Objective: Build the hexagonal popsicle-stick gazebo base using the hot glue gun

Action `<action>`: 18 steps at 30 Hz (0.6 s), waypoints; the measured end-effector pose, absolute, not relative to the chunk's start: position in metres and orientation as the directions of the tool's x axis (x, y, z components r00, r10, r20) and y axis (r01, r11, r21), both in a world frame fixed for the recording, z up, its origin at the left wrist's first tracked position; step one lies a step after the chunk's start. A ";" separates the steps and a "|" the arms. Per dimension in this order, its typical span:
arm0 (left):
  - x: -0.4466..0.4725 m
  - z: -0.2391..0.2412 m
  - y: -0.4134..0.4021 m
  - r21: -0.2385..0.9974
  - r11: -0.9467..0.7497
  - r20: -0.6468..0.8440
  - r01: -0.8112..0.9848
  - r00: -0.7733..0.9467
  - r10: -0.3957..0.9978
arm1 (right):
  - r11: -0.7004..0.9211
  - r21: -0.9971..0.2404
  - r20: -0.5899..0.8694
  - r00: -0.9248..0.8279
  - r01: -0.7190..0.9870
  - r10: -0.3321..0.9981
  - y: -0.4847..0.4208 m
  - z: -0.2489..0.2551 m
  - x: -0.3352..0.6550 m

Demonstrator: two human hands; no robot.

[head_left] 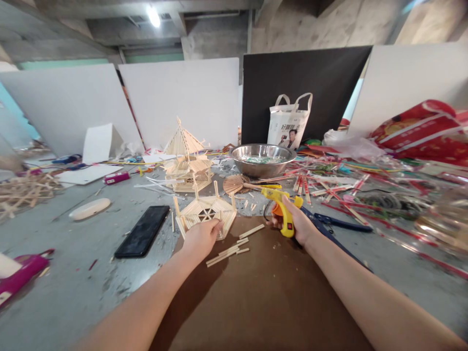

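A small hexagonal base (193, 208) of pale wooden sticks, with short upright posts on its corners, rests at the far edge of a brown board (256, 292). My left hand (203, 236) is at its near side, thumb and fingers pinched together around a short upright wooden stick (221, 214); the stick's lower end is hidden by the fingers. My right hand (292, 222) grips a yellow hot glue gun (287, 214), its nozzle pointing left toward the base, a gap apart from it. Several loose wooden sticks (228, 253) lie between the hands on the board.
Behind the base stands a stick pavilion (186, 161), beside a metal bowl (261, 158). A black phone (142, 231) and white oval case (89, 208) lie left. Dark blue pliers (341, 223) and scattered red-white strips (329, 187) are at right. A tote bag (288, 122) stands behind.
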State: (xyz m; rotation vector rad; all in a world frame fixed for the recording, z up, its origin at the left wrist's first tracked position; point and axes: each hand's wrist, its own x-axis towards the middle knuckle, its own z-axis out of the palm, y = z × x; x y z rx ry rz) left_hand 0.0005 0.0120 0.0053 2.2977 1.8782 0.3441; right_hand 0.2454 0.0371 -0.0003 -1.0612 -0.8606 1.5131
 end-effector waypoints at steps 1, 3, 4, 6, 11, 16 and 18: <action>0.000 0.005 0.012 0.260 -0.205 0.083 0.944 0.190 0.978 | -0.194 -0.916 -0.186 -0.056 -0.351 0.981 0.037 0.000 0.245; 0.000 0.003 0.012 0.251 -0.211 0.092 0.945 0.194 0.977 | -0.194 -0.910 -0.187 -0.053 -0.366 0.981 0.036 0.000 0.245; -0.001 0.003 0.013 0.246 -0.213 0.096 0.946 0.195 0.976 | -0.192 -0.908 -0.186 -0.053 -0.371 0.981 0.036 0.000 0.245; -0.001 0.002 0.013 0.239 -0.218 0.103 0.946 0.199 0.975 | -0.188 -0.909 -0.181 -0.054 -0.371 0.982 0.036 0.000 0.245; -0.001 0.002 0.013 0.236 -0.225 0.110 0.945 0.204 0.973 | -0.193 -0.907 -0.184 -0.060 -0.375 0.981 0.036 0.000 0.245; -0.001 0.002 0.013 0.234 -0.239 0.113 0.942 0.218 0.969 | -0.211 -0.889 -0.199 -0.072 -0.406 0.977 0.037 -0.001 0.245; -0.002 0.002 0.013 0.235 -0.240 0.118 0.942 0.218 0.969 | -0.213 -0.888 -0.200 -0.076 -0.408 0.977 0.037 -0.001 0.245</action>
